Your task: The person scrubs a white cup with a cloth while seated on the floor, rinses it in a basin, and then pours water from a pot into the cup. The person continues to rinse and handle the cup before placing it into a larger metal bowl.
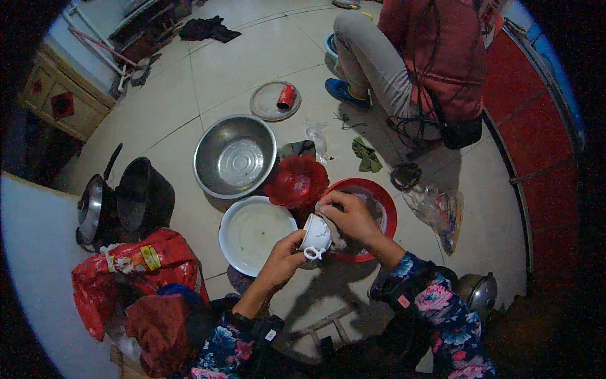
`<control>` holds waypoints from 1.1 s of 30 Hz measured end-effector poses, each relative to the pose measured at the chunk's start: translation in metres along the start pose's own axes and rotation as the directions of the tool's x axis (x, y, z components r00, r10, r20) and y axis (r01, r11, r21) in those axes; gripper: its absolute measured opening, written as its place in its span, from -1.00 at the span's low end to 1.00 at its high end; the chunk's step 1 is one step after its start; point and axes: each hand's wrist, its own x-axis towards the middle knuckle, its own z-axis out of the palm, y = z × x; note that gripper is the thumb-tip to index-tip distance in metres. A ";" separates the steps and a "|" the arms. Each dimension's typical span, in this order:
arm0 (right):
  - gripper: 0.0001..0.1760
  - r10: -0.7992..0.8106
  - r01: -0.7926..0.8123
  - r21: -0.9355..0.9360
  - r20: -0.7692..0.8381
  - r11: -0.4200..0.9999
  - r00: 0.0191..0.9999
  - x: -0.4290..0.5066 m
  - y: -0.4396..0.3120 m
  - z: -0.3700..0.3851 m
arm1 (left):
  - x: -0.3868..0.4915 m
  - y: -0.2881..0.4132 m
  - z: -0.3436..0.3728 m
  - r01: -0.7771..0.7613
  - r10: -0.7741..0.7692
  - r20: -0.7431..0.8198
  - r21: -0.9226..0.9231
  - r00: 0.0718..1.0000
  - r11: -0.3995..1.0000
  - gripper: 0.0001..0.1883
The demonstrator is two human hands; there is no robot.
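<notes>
A white cup [316,233] with a small handle and a dark branch pattern is tilted on its side in my left hand [283,253]. My right hand [350,215] grips a greyish cloth [335,234] against the cup's base, above the near left part of a red basin [390,208]. Cloudy, sudsy water shows inside that basin, partly hidden by my right hand. To the left of the cup stands a white enamel basin [236,260] with pale liquid in it. Just beyond the hands lies a red flower-shaped bowl [298,181].
A steel basin [235,154] stands behind the white one. Farther off, a red can [286,97] lies on a round lid [265,102]. Another person [433,71] sits at the upper right. Dark pots [144,194] and a red bag [137,265] are at left, a plastic bag [438,213] at right.
</notes>
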 end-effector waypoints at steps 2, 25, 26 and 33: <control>-0.83 0.019 -0.020 -0.009 -0.035 1.000 0.999 -0.002 0.000 0.004 | 0.002 -0.001 0.002 0.005 -0.004 0.009 -0.074 1.000 0.997 -0.66; -0.86 -0.054 0.027 0.188 0.140 0.982 0.989 -0.002 -0.008 0.003 | -0.015 0.009 0.003 -0.395 0.377 0.126 0.398 0.918 0.828 -0.84; -0.86 -0.005 -0.040 0.245 0.184 0.969 0.983 -0.002 -0.005 0.003 | -0.017 0.011 0.001 -0.400 0.370 0.153 0.395 0.916 0.827 -0.84; -0.87 -0.066 0.070 0.213 -0.028 0.974 0.997 -0.008 -0.013 0.002 | -0.012 0.011 -0.008 -0.305 0.322 0.021 0.383 0.947 0.872 -0.86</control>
